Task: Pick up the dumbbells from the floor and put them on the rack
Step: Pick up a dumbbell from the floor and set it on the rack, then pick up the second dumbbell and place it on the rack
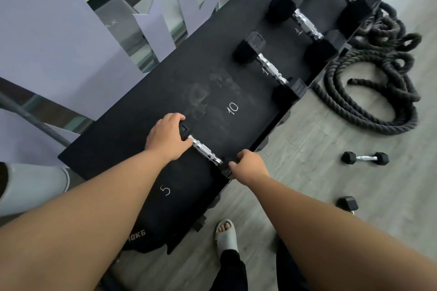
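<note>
Hands: left hand [168, 137] and right hand [251, 166] each grip one end of the dumbbell [205, 150].
Feel: heavy, hard, probably not slippery.
Best hold: the bumpy metal middle between the hands.

soft even daylight | faint shadows | chrome glints | wide-angle bending at edges | mild blur

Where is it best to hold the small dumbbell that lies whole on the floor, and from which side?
Grip the small dumbbell at its bare metal handle between the two hex heads, coming from above. It lies flat on the floor, handle clear of it, with open space around.
</note>
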Demonstrator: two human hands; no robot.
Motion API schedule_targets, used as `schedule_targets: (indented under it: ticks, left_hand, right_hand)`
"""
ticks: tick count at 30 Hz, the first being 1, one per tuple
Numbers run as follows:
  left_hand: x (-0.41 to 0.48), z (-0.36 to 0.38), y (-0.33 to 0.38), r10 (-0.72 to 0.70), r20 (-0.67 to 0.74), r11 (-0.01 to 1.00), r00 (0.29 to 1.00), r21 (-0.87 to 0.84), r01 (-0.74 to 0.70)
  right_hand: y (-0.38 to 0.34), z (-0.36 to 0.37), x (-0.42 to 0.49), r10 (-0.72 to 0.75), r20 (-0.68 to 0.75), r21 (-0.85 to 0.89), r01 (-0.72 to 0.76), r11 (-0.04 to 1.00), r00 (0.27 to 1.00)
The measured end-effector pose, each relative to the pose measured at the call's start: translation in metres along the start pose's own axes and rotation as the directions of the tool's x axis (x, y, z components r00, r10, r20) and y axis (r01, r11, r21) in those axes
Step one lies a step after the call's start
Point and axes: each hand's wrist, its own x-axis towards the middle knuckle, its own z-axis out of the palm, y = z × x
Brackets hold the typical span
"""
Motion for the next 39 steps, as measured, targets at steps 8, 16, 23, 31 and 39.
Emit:
schedule_targets:
  ticks: [8, 16, 23, 31, 39]
  left_hand:
    - [-0.030, -0.002, 0.073, 0.166, 0.054, 0.977, 0.985, -0.142, -0.157]
    - [-0.064, 0.039, 0.201, 0.297, 0.188, 0.948, 0.936, -0.177, -0.265]
    - [-0.107, 0.114, 0.321, 0.392, 0.344, 0.920, 0.853, -0.158, -0.359]
    - [-0.148, 0.236, 0.438, 0.405, 0.420, 0.911, 0.812, -0.108, -0.398]
    - [-0.152, 0.356, 0.543, 0.451, 0.508, 0.885, 0.734, -0.146, -0.442]
  right_hand:
    - [0.059, -0.065, -0.045, 0.092, -0.140, 0.155, -0.070, 0.985, 0.986]
    - [0.167, -0.139, -0.085, 0.207, -0.249, 0.301, -0.127, 0.945, 0.946]
    - [0.314, -0.170, -0.114, 0.387, -0.229, 0.514, -0.227, 0.827, 0.893]
    - [0.494, -0.179, -0.135, 0.594, -0.119, 0.734, -0.332, 0.592, 0.795]
    - [0.616, -0.187, -0.106, 0.693, -0.007, 0.829, -0.383, 0.407, 0.721]
